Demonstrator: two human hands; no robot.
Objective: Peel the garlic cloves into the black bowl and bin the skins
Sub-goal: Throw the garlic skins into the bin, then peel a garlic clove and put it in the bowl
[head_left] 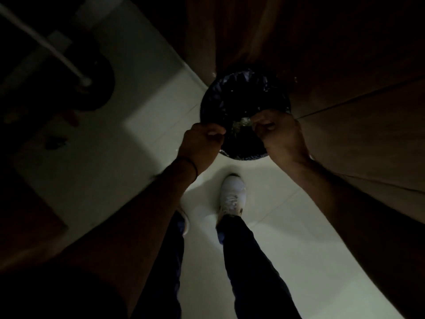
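- Lighting very dim; view looks straight down, detail poor.
- Round bin lined w/ crinkled black plastic bag (243, 95) stands on white tiled floor (287, 226), against brown wooden cabinet front (345, 65).
- L hand (200, 141) is over the bin's near-left rim. Fingers (215, 134) curled tight into palm; cannot tell if anything is inside the curl.
- R hand (278, 134) is over the near-right rim, apart from L hand. Fingers (264, 128) likewise curled in, tips pointing toward bin centre.
- Pale papery garlic skins (241, 123), a small blurred clump, show between the two hands, just beside the R fingertips and within the bin's mouth.
- Too dark to tell whether R hand pinches the clump or it lies on the bag.
- Thin dark band (190, 163) sits round the L wrist.
- Person's white trainer (232, 194) is on the floor near the bin's near edge, w/ dark trouser leg (248, 261) above it.
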